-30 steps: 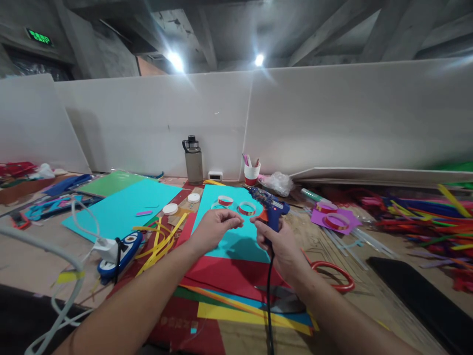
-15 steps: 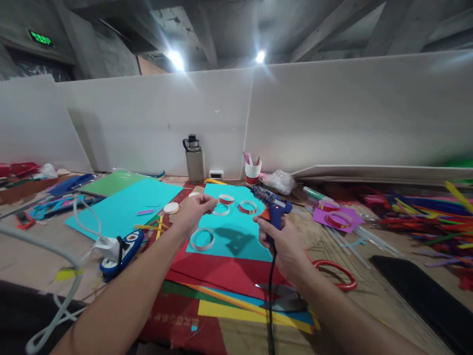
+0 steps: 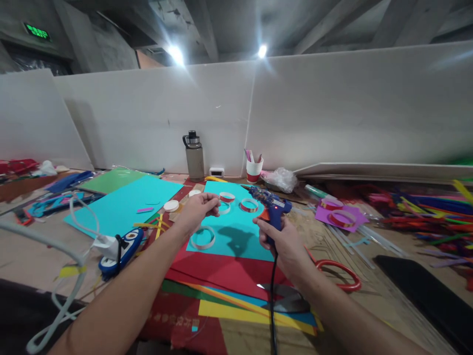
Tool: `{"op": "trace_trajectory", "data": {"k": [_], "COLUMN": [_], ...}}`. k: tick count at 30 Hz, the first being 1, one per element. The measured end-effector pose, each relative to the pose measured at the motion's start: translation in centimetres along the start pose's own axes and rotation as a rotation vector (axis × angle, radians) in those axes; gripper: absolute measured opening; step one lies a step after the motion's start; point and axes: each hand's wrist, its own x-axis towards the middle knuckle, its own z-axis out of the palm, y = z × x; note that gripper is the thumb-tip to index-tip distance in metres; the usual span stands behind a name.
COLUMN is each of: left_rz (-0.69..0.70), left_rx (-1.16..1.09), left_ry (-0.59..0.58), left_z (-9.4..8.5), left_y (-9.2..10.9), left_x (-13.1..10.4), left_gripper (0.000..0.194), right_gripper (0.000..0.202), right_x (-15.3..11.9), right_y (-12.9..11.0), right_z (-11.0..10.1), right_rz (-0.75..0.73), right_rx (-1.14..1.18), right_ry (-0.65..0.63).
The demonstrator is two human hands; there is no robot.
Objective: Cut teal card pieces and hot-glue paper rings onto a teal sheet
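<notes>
My right hand (image 3: 278,232) is wrapped round the handle of a blue hot glue gun (image 3: 274,209), its nozzle pointing left and its black cord hanging down. My left hand (image 3: 197,209) is pinched closed left of the nozzle, apart from it; whatever its fingertips hold cannot be made out. Beneath both hands lies a cyan sheet (image 3: 221,244). On it are a white paper ring (image 3: 202,245) at the left, a red-and-gold ring (image 3: 249,209) near the nozzle, and a red-and-white ring (image 3: 226,200) beside my left fingertips, with another pale ring partly hidden there.
Red-handled scissors (image 3: 343,287) lie by my right forearm. A bottle (image 3: 194,160) and a paper cup of pens (image 3: 254,171) stand at the back. Left are a blue power strip (image 3: 127,251) and a large cyan sheet (image 3: 111,207); right, a purple sheet (image 3: 356,214) and black phone-like slab (image 3: 414,291).
The view has shifted very slightly. My left hand has edged a little to the right, and the glue gun's nozzle now points slightly more to the left. Both hands keep their grips.
</notes>
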Motion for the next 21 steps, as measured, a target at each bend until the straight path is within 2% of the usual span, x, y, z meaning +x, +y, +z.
{"op": "trace_trajectory", "data": {"k": [3, 7, 12, 18, 21], "left_rz": [0.021, 0.069, 0.04, 0.169, 0.158], "left_rx": [0.048, -0.048, -0.005, 0.196, 0.193], "left_ry": [0.036, 0.032, 0.061, 0.101, 0.072], "left_z": [-0.1, 0.2, 0.2, -0.7, -1.0], "left_y": [-0.2, -0.4, -0.4, -0.4, -0.4], "left_x": [0.1, 0.1, 0.1, 0.5, 0.6], "left_gripper": [0.034, 0.04, 0.044, 0.022, 0.014], "right_gripper": [0.043, 0.044, 0.044, 0.044, 0.044], "right_x": [0.0, 0.0, 0.1, 0.0, 0.0], "right_y": [0.0, 0.0, 0.1, 0.3, 0.4], "right_z": [0.0, 0.0, -0.2, -0.3, -0.3], "right_rz": [0.004, 0.008, 0.003, 0.005, -0.001], "right_rx": [0.004, 0.003, -0.002, -0.008, 0.004], "right_ry": [0.005, 0.008, 0.003, -0.002, -0.003]}}
